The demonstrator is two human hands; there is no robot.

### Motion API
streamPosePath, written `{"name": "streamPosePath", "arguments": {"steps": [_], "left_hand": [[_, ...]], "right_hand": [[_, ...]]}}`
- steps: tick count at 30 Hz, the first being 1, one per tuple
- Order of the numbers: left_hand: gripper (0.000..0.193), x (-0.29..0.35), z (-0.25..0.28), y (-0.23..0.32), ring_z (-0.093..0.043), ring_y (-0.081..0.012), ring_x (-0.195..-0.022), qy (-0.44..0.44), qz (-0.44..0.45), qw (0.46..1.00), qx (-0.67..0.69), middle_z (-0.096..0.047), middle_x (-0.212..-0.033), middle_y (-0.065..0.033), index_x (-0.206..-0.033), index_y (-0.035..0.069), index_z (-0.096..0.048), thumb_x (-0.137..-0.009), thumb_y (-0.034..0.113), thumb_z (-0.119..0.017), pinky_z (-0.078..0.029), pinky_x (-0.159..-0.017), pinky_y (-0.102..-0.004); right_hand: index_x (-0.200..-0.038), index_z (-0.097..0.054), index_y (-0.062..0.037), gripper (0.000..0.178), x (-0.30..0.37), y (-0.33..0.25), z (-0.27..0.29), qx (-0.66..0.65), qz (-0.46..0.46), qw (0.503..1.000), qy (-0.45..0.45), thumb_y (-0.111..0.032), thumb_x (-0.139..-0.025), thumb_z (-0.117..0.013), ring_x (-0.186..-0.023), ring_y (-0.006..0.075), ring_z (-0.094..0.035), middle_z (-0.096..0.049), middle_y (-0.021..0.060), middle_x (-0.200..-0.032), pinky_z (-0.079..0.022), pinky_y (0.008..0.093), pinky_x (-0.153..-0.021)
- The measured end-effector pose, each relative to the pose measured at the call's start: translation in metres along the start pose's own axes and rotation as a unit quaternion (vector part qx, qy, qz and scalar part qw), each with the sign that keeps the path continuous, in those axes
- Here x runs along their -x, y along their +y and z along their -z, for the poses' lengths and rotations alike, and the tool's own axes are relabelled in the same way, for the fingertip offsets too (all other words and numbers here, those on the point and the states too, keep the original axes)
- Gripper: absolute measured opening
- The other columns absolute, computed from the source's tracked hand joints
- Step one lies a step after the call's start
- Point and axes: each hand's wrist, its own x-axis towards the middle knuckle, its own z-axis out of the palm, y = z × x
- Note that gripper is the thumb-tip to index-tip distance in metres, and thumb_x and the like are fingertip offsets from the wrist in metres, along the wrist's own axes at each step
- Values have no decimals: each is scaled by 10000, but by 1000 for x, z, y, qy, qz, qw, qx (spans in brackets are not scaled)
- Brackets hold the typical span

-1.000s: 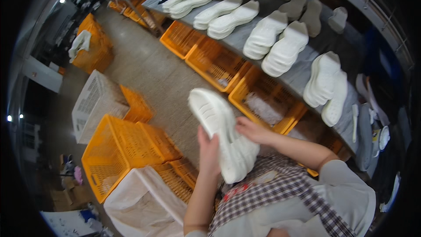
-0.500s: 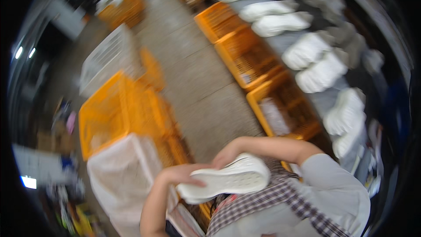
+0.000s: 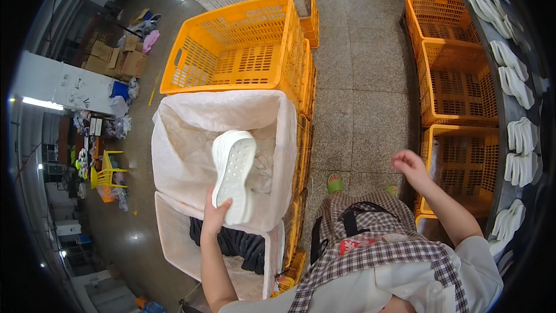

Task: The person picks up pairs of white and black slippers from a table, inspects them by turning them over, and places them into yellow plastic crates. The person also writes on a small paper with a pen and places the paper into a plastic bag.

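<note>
In the left fingers, white soles (perforated); far ends extending beyond.

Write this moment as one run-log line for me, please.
Left hand: holding white soles over white-lined crate | Right hand: loosely curled, empty | Nearby: orange crate, black cloth

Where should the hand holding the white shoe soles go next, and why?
Maybe lower the left hand a little, easing the white soles into the white-lined crate beneath: that hand grips them, and they show over the crate's opening.
</note>
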Motion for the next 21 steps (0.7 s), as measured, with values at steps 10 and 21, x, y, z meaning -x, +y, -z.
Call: {"name": "streamPosePath", "arguments": {"steps": [10,21], "left_hand": [[513,-193,-92,-217,-519,-394,-1068,35,-100,905,-412,-564,-1099,-245,-1243,-3,-469,-755,72,-608,-407,-940,-452],[563,-236,-212,-196,-500,-389,-1104,58,-115,922,-364,-509,-1199,-252,-1290,-3,-417,-795,164,-627,-405,-945,-447]], "right_hand": [[-1075,-596,-79,314,104,65,-27,231,-205,950,-36,-326,-888,-553,-866,211,-615,-643,92,-951,-488,330,-763],[-1044,-578,-77,248,123,88,-32,263,-186,946,43,-278,-906,-532,-859,239,-605,-629,107,-929,-477,345,-768]]}}
